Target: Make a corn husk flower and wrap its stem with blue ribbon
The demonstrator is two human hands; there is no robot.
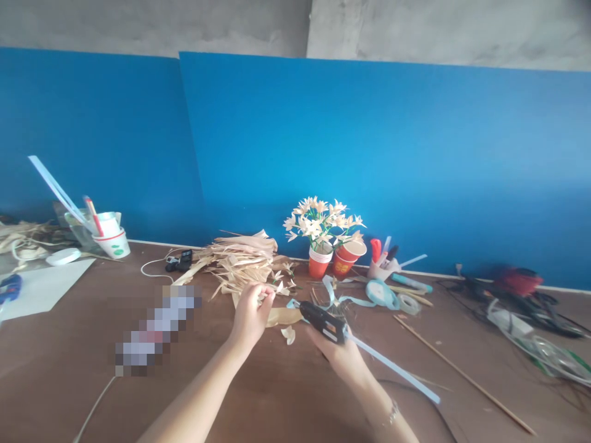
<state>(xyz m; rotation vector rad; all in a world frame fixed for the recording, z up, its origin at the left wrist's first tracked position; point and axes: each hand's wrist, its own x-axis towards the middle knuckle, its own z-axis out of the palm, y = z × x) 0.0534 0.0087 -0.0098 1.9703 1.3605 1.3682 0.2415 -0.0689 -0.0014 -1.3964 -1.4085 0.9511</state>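
Observation:
My left hand (252, 312) is closed in a pinch on a pale dried leaf piece (282, 316) just above the brown table (258, 394). My right hand (340, 355) grips a black hot glue gun (323, 321) with its nozzle pointing left at the leaf piece. A long clear glue stick (397, 370) sticks out behind the gun toward the lower right. A small pale petal (289, 335) lies on the table under the gun's tip.
A heap of dried leaves (240, 261) lies behind my hands. Two red cups (336, 258) hold paper flowers. Ribbon and tape rolls (392, 298), a thin wooden stick (462, 372), a white cup with tools (111, 237), white paper (41, 286) and cables (530, 301) surround them. A blue board backs the table.

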